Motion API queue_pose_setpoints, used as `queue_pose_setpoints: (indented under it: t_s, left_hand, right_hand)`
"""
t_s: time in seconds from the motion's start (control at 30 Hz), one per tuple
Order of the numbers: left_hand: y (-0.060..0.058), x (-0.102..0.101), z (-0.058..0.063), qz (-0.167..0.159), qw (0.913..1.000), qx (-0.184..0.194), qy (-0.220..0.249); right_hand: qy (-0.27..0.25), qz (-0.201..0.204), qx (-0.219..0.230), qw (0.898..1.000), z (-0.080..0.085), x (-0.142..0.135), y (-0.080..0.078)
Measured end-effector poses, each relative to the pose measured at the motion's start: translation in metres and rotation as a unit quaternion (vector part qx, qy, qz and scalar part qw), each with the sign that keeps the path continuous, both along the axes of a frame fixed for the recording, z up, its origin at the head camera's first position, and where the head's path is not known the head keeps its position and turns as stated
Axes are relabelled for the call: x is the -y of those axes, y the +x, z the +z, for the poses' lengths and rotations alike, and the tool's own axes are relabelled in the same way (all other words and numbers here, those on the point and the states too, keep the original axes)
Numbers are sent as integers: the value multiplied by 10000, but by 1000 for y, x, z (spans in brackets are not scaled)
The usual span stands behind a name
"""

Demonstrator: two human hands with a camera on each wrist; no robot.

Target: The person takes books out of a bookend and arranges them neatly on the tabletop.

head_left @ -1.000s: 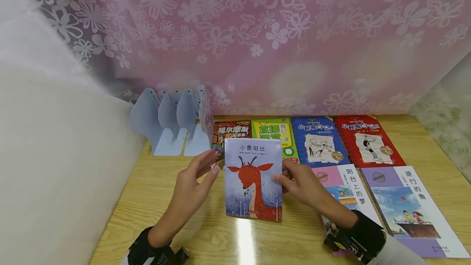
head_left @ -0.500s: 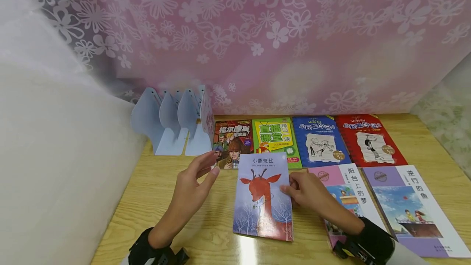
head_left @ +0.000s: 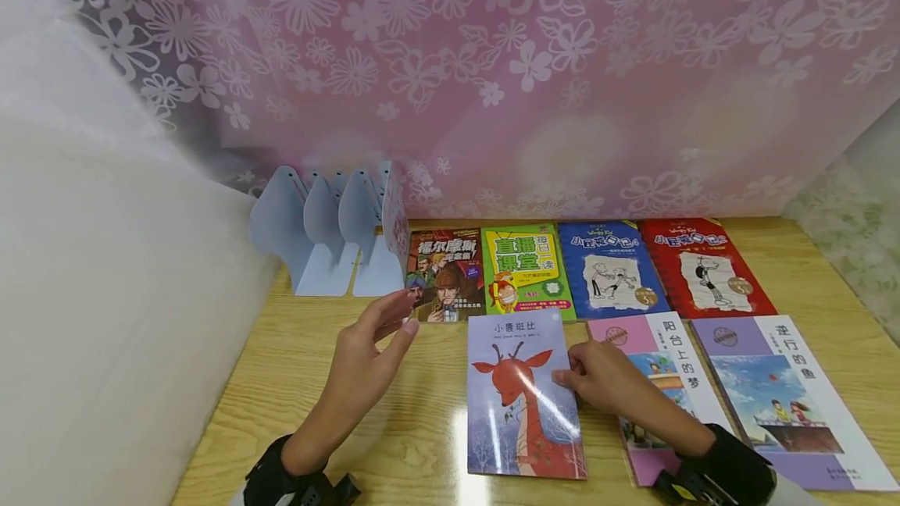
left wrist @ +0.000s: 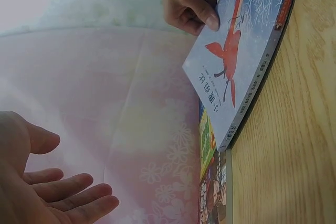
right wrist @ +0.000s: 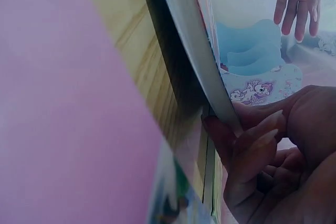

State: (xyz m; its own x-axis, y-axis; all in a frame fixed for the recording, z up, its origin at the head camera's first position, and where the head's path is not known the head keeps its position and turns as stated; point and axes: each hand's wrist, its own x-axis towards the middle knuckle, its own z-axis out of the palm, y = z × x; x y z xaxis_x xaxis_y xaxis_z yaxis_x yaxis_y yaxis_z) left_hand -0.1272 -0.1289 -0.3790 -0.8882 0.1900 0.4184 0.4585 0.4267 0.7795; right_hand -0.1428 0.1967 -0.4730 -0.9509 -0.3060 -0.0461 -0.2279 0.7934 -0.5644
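Note:
A picture book with a red deer on a pale blue cover (head_left: 526, 400) lies low over the wooden table, near its front middle. My right hand (head_left: 601, 373) pinches the book's right edge, thumb on the cover and fingers curled beneath. In the right wrist view, a dark gap shows between the page edge (right wrist: 197, 51) and the tabletop, so that side is raised. The spine (left wrist: 257, 85) faces left, close to the wood. My left hand (head_left: 366, 365) hovers left of the book, fingers apart and relaxed, touching nothing.
A light blue bookend rack (head_left: 326, 236) stands at the back left. Along the back lie a detective book (head_left: 446, 276), a green book (head_left: 527, 272), a blue book (head_left: 612, 268) and a red book (head_left: 706, 268). A pink book (head_left: 661, 381) and a purple book (head_left: 780, 397) lie front right.
My right hand has brought the deer book down toward the table, nearer me and slightly right, tilting it flatter. The detective and green books behind it have come into fuller view. My left hand has barely moved.

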Motion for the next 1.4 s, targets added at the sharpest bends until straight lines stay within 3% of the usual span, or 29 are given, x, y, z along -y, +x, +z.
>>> queue_pose_setpoints:
  t_s: [0.27, 0.7, 0.87, 1.07, 1.4]
  left_hand:
    - [2, 2, -1, 33, 10000, -59, -43]
    - [6, 2, 7, 47, 10000, 41, -68]
    - [2, 4, -3, 10, 10000, 42, -74]
    - [-7, 10, -23, 3, 9999, -21, -143]
    - [-8, 10, -26, 56, 9998, -14, -168]
  right_hand:
    - [83, -56, 364, 9993, 2, -10, 2]
    - [203, -54, 661, 9976, 5, -26, 0]
    - [215, -33, 968, 9951, 7, -31, 1]
    - [234, 7, 974, 9950, 9, -35, 1]
    - [481, -170, 649, 9966, 5, -32, 0]
